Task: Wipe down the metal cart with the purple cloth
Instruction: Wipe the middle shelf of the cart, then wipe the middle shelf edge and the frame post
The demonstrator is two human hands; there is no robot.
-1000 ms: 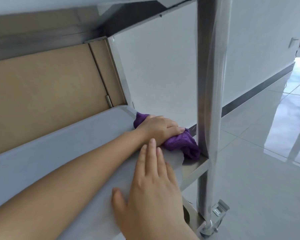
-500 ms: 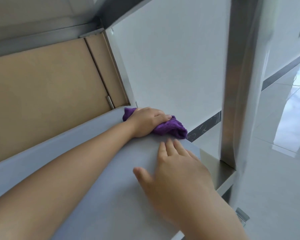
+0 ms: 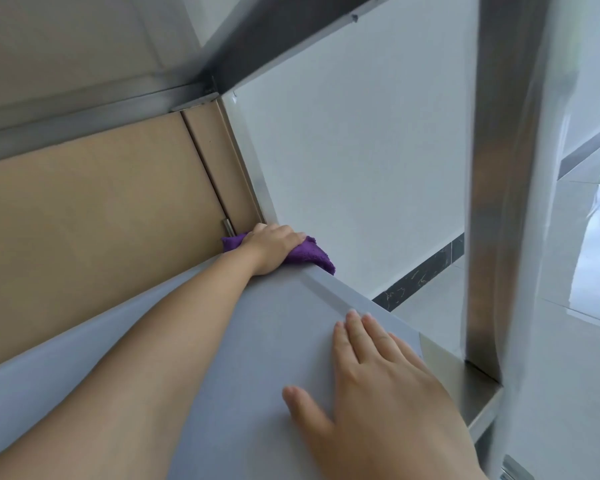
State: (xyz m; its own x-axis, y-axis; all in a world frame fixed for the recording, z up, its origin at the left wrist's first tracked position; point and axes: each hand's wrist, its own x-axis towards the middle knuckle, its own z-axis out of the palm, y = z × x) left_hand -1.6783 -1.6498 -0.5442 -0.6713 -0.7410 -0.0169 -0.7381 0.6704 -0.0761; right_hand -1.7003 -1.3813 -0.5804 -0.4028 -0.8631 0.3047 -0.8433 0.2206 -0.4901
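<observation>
The metal cart's lower shelf (image 3: 257, 341) is a grey sheet running from the bottom left to the far corner. My left hand (image 3: 271, 249) reaches to that far corner, its fingers curled over the bunched purple cloth (image 3: 309, 259), holding it down on the shelf edge. Part of the cloth hangs past the rim on the right. My right hand (image 3: 378, 386) lies flat on the shelf near its right rim, fingers straight and together. The upper shelf's underside crosses the top of the view.
A shiny upright post (image 3: 492, 202) of the cart stands at the right, joined to the shelf corner. A brown panel (image 3: 84, 220) lies behind the shelf and a white wall (image 3: 361, 150) beyond. Glossy floor tiles (image 3: 589, 271) are at the right, and a caster (image 3: 513, 471) below.
My left hand has slid the cloth along the shelf away from the near post into the far corner. My right hand has shifted toward the right rim, and my view has moved closer.
</observation>
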